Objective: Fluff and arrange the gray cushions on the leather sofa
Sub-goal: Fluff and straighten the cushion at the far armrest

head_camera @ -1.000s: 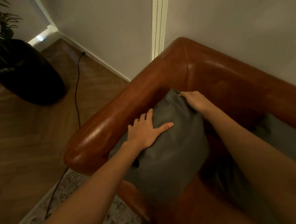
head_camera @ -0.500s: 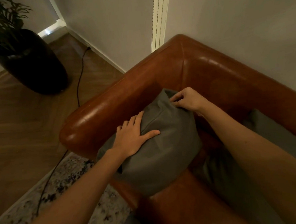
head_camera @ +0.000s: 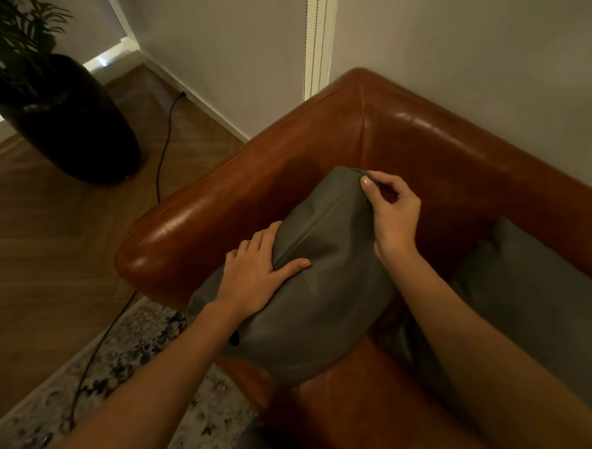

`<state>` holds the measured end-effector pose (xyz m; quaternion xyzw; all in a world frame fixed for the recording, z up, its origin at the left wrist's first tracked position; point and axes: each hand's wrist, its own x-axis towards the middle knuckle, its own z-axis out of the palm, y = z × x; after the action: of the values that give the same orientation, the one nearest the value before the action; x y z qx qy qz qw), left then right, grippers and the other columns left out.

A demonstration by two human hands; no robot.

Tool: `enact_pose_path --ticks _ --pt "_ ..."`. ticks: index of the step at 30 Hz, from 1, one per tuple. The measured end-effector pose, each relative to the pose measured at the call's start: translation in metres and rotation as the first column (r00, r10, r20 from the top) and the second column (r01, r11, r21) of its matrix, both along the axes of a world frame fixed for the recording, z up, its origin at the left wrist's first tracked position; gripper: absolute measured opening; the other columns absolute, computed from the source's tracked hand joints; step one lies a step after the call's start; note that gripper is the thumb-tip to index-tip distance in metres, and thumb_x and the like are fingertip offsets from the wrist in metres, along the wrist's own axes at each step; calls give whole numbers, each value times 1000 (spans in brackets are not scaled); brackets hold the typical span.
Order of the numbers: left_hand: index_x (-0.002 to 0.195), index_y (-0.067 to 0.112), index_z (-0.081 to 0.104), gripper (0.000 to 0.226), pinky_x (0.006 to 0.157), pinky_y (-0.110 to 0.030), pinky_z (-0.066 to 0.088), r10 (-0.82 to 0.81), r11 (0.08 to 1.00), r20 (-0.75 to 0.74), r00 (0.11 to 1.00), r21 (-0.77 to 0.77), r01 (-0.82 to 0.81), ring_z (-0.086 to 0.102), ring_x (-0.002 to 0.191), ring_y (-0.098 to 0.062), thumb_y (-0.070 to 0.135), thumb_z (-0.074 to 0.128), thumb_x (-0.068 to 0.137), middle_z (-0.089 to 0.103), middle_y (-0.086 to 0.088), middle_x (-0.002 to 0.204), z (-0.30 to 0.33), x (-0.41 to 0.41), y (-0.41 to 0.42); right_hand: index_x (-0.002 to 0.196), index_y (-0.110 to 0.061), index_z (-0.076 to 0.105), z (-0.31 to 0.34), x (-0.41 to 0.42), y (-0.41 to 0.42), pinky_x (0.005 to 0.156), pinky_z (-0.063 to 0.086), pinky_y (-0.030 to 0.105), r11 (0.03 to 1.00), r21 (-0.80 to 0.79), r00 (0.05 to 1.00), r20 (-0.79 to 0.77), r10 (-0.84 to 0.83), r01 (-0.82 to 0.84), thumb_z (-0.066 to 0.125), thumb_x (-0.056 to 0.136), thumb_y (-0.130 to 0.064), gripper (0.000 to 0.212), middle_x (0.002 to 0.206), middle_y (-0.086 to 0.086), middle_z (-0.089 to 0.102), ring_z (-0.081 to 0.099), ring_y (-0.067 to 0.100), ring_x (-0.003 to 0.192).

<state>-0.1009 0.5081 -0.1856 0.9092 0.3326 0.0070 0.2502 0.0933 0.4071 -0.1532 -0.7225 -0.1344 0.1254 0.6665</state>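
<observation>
A gray cushion (head_camera: 312,292) stands in the corner of the brown leather sofa (head_camera: 251,192), leaning toward the armrest. My left hand (head_camera: 256,271) lies over its left edge, fingers spread behind the seam and thumb pressing the front face. My right hand (head_camera: 390,212) pinches the cushion's top corner between thumb and curled fingers. A second gray cushion (head_camera: 538,287) lies further right along the backrest, partly hidden by my right forearm.
A dark round planter (head_camera: 70,123) with a leafy plant stands on the wood floor at the left. A black cable (head_camera: 162,152) runs from the wall across the floor onto a patterned rug (head_camera: 130,363). The wall rises close behind the sofa.
My right hand went from lying on the cushion's top edge to pinching its top corner. My left hand slid slightly left along the edge. The view drew nearer.
</observation>
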Motion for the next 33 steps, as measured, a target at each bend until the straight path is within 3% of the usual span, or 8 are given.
enact_pose_path --ticks 4,7,11,16,24,27,30,33 --pt "141 33 31 85 104 -48 34 27 990 -47 999 -138 -33 47 122 -24 87 34 76 44 3 143 16 3 6 97 -18 63 8 10 -8 97 47 23 945 -80 948 3 317 -316 66 92 -17 7 119 -4 62 57 4 115" --pt "134 21 39 95 106 -51 34 91 984 -28 995 -149 -95 48 123 -26 91 40 69 46 -3 140 37 36 7 99 -13 61 24 16 -11 93 51 22 878 -183 897 -69 437 -442 62 94 -27 14 109 -1 67 62 2 103" --pt "153 29 -3 120 112 -47 28 -5 986 90 996 -168 20 26 144 -24 81 60 66 13 1 161 48 74 -7 102 -12 60 38 29 -7 75 52 17 825 -264 861 -45 507 -500 65 93 -21 14 86 -3 68 66 4 84" --pt "154 28 -2 115 108 -46 30 -38 997 74 997 -69 43 30 140 -29 79 57 71 14 3 161 35 83 -23 101 -8 60 43 43 -18 73 52 16 835 -243 868 -82 489 -493 71 85 -3 20 89 2 69 67 1 81" --pt "153 31 1 102 102 -45 31 -66 998 95 993 26 64 39 131 -30 79 48 76 23 5 158 23 89 -34 77 -32 41 32 30 -40 82 47 13 939 -332 893 392 222 -87 78 81 -20 39 91 -4 60 66 3 91" --pt "154 29 2 102 102 -45 31 -51 999 91 994 16 50 40 130 -30 77 50 77 24 4 158 22 89 -32 98 -22 52 30 42 -35 94 47 19 954 -157 957 96 273 -256 79 80 -23 33 98 -2 68 65 4 97" --pt "154 28 3 103 102 -45 31 -58 998 87 994 24 56 40 130 -30 77 50 77 24 3 158 21 88 -30 122 -22 62 44 59 -30 102 41 24 724 -314 789 -226 571 -614 56 95 -42 34 121 -15 59 53 0 112" --pt "153 27 6 102 102 -45 32 -55 998 88 995 41 51 40 129 -29 77 50 77 26 3 157 20 85 -28 127 -23 62 50 69 -33 80 38 2 496 -423 624 -251 740 -758 47 101 -34 32 114 -27 57 51 -16 100"
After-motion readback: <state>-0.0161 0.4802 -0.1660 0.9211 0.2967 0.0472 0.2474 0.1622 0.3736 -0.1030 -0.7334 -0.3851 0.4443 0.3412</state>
